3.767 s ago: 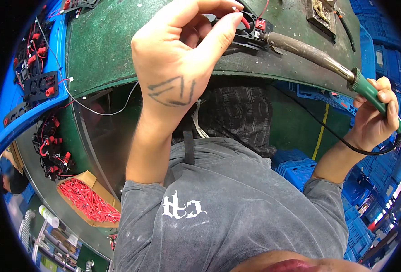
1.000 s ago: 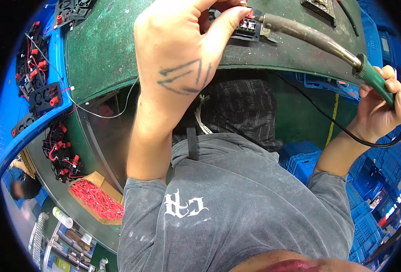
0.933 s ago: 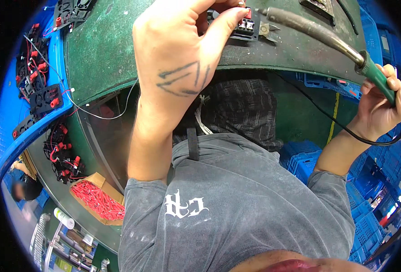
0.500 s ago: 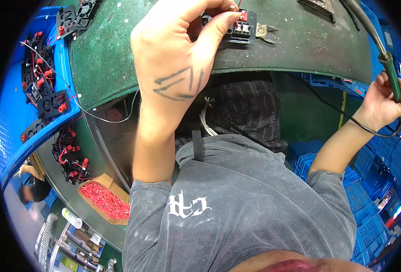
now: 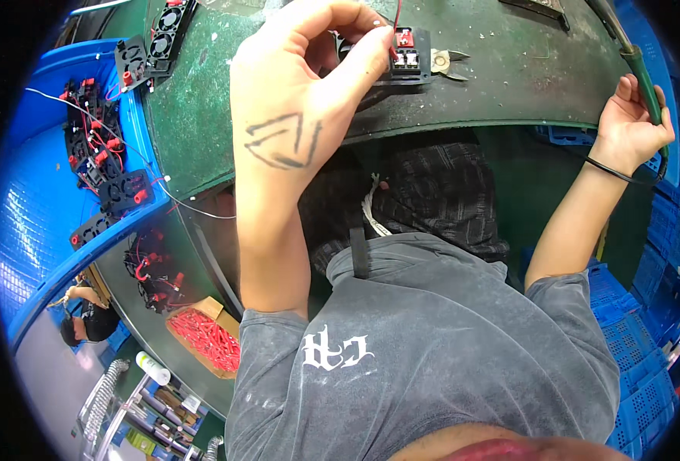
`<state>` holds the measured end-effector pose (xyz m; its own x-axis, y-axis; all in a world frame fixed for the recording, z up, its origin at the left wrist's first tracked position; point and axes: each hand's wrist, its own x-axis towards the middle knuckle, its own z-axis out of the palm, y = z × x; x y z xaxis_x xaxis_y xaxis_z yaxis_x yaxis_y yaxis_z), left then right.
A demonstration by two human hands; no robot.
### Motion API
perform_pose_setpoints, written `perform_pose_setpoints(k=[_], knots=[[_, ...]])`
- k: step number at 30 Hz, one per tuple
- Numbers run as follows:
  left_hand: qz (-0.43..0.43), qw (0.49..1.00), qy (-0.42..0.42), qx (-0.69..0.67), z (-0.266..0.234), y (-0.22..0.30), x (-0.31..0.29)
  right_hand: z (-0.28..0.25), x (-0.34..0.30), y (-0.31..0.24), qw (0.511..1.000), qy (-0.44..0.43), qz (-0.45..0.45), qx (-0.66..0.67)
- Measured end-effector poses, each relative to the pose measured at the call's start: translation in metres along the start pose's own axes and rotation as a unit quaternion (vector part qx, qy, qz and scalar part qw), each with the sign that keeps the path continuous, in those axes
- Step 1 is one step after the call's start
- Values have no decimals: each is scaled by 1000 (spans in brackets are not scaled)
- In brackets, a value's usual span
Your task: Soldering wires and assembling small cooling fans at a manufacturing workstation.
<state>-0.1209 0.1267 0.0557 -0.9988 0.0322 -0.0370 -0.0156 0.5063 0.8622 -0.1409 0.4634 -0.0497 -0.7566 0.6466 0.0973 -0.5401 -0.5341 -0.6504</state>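
Green-handled soldering iron (image 5: 643, 81) in right hand's (image 5: 632, 119) grip | now well right of left fingers, off terminals (image 5: 407, 60) | red lead (image 5: 393, 53) in left hand's (image 5: 301, 92) pinch | black panel (image 5: 425, 54) just beyond fingertips | heating apparently paused

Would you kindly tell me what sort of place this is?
Probably an electronics assembly workshop: the right hand holds a green-handled soldering iron, flat black panels lie in a blue plastic bin, and a brown cardboard box holds small red pieces.
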Motion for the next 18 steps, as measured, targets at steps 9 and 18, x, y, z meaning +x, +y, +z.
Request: perform_pose_setpoints(k=[9,18], knots=[[-78,987,-106,-94,-3,-6,25,-3,1,1,1000,-5,-14,-3],[-30,972,39,-231,22,-13,13,-8,-1,0,999,-26,-17,-4]])
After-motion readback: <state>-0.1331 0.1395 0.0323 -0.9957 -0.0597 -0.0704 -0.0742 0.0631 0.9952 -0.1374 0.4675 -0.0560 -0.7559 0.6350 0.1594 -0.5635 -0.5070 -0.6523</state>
